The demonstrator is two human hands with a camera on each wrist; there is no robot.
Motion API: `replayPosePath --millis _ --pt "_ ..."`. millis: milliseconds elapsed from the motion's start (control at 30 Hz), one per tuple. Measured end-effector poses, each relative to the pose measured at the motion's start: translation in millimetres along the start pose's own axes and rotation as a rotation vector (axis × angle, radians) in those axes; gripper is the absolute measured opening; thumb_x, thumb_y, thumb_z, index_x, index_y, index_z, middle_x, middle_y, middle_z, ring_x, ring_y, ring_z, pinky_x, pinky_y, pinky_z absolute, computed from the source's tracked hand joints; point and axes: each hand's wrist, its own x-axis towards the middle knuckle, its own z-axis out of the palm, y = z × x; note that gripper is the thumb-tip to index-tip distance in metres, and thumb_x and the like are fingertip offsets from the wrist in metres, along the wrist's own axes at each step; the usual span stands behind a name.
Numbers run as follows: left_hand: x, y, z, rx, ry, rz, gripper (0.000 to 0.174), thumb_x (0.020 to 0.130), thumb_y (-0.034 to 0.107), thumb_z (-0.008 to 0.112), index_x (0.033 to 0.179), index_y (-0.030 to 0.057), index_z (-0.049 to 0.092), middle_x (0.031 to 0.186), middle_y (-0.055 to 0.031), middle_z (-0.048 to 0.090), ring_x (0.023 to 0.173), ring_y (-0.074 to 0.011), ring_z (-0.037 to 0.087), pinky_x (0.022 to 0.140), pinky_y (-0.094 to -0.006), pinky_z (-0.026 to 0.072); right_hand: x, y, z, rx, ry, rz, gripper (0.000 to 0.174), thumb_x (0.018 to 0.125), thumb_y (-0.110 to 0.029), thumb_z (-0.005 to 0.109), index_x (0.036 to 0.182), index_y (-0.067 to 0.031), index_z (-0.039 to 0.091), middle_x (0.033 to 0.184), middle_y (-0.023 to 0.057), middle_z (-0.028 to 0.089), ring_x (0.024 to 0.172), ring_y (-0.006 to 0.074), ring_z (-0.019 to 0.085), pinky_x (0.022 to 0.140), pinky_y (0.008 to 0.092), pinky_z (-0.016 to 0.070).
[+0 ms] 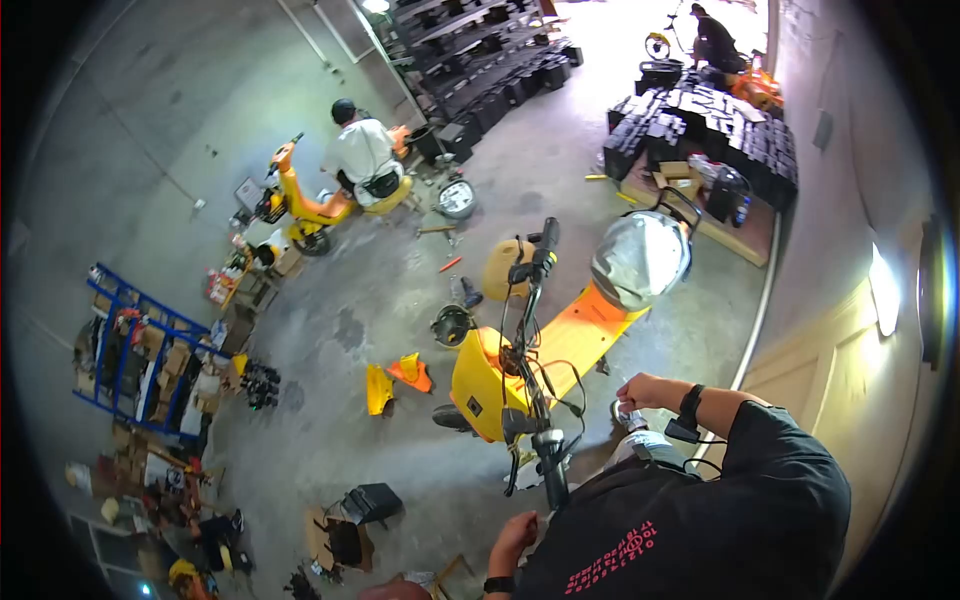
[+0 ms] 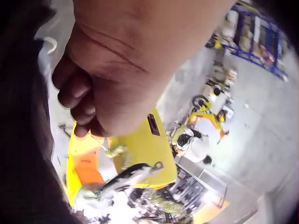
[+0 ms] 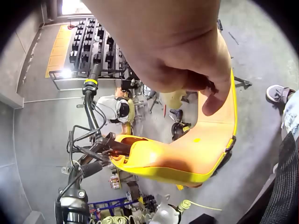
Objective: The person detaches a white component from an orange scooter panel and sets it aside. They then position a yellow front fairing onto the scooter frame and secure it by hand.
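My right hand (image 1: 645, 391) hangs over the side of a yellow and orange scooter (image 1: 580, 330), near its footboard; its fingers are loosely bent around nothing visible. In the right wrist view the hand (image 3: 187, 60) is above the orange footboard (image 3: 187, 147), with thumb and fingertips close together. My left hand (image 1: 515, 535) is beside the near grip (image 1: 550, 465) of the handlebar, apart from it. The left wrist view shows that hand (image 2: 112, 70) with loosely curled fingers and no object visible in them. Cables hang loose around the bare steering column. A grey-wrapped bundle (image 1: 640, 260) covers the scooter's rear.
Yellow and orange panels (image 1: 380, 388) and a round lamp (image 1: 452, 325) lie on the floor. Someone in a white shirt (image 1: 365, 150) sits by another scooter (image 1: 310, 205). Black boxes (image 1: 700, 120) are stacked beyond. A blue rack (image 1: 150, 350) and an open carton (image 1: 340, 540) stand left.
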Motion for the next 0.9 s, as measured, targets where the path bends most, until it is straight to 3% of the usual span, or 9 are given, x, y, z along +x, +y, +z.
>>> replayPosePath --millis 167,200,300,367,433,567,667,733,900 --pt "0.1 14.5 73.4 0.247 -0.034 0.239 0.034 0.094 0.037 0.046 0.070 0.0136 0.051 0.054 0.0078 0.036 0.044 -0.0059 0.031 0.042 -0.0241 0.0213 2.5 -78.8 31.4 -0.483 -0.233 0.058 0.022 0.081 -0.004 0.062 0.102 0.0006 0.068 0.083 0.0109 0.068 0.071 0.0189 0.064 0.064 0.0317 0.0551" --pt "2.5 28.2 96.3 0.347 -0.072 0.383 0.035 0.094 0.039 0.045 0.071 0.0134 0.052 0.055 0.0081 0.038 0.046 -0.0055 0.033 0.042 -0.0238 0.0216 -17.1 -101.5 53.0 -1.059 -0.161 -0.143 0.023 0.080 -0.011 0.066 0.101 -0.0040 0.071 0.086 0.0060 0.070 0.066 0.0128 0.062 0.058 0.0270 0.0505" --pt "3.0 79.5 156.7 0.488 0.036 0.368 0.034 0.096 0.033 0.039 0.082 0.0087 0.057 0.065 0.0010 0.045 0.063 -0.0127 0.047 0.057 -0.0301 0.0370 12.7 -126.4 61.7 -1.138 -0.345 -0.345 0.018 0.078 -0.014 0.068 0.095 -0.0067 0.072 0.081 0.0001 0.070 0.063 0.0082 0.058 0.054 0.0232 0.0449" --pt "55.7 59.1 152.8 0.897 0.078 0.967 0.022 0.096 0.022 0.046 0.088 0.0075 0.059 0.058 0.0041 0.043 0.050 -0.0103 0.045 0.046 -0.0281 0.0343 32.6 -122.5 69.0 -0.776 -0.328 -0.153 0.021 0.082 -0.012 0.067 0.099 -0.0010 0.066 0.085 0.0048 0.068 0.068 0.0099 0.060 0.057 0.0240 0.0489" --pt "70.5 67.7 168.5 0.198 0.061 0.245 0.014 0.095 0.019 0.050 0.092 0.0087 0.059 0.057 0.0058 0.041 0.045 -0.0069 0.039 0.042 -0.0257 0.0304 46.4 -118.3 81.3 -0.529 -0.377 -0.087 0.019 0.084 -0.008 0.067 0.100 0.0030 0.065 0.083 0.0073 0.065 0.066 0.0139 0.061 0.059 0.0239 0.0533" --pt "97.0 71.4 183.8 -0.208 0.213 0.230 0.013 0.094 0.020 0.053 0.098 0.0079 0.055 0.056 0.0050 0.037 0.044 -0.0103 0.042 0.042 -0.0274 0.0331 35.5 -122.4 117.2 -0.450 -0.425 0.008 0.025 0.089 -0.015 0.064 0.102 0.0066 0.060 0.086 0.0104 0.064 0.068 0.0158 0.063 0.062 0.0234 0.0547" --pt "152.3 58.5 170.2 0.470 0.421 0.799 0.024 0.093 0.031 0.052 0.084 0.0100 0.058 0.062 0.0044 0.047 0.052 -0.0069 0.044 0.044 -0.0284 0.0320 35.7 -118.6 140.3 -0.664 -0.441 -0.062 0.028 0.091 -0.022 0.062 0.096 0.0057 0.061 0.083 0.0090 0.065 0.063 0.0140 0.061 0.056 0.0237 0.0517" --pt "131.7 116.8 195.8 0.499 1.075 1.127 0.031 0.092 0.033 0.053 0.080 0.0047 0.058 0.060 -0.0056 0.053 0.051 -0.0213 0.052 0.048 -0.0387 0.0395 36.9 -111.4 150.3 -0.715 -0.437 -0.101 0.030 0.092 -0.025 0.061 0.099 0.0037 0.058 0.083 0.0084 0.065 0.060 0.0138 0.057 0.052 0.0271 0.0460" --pt "147.4 145.9 172.2 0.268 1.350 0.599 0.029 0.092 0.021 0.048 0.080 -0.0016 0.059 0.068 -0.0243 0.058 0.067 -0.0406 0.058 0.059 -0.0461 0.0451 26.9 -90.2 164.0 -0.419 -0.526 -0.188 0.024 0.088 -0.017 0.067 0.103 0.0001 0.059 0.086 0.0073 0.065 0.068 0.0138 0.061 0.059 0.0271 0.0490"
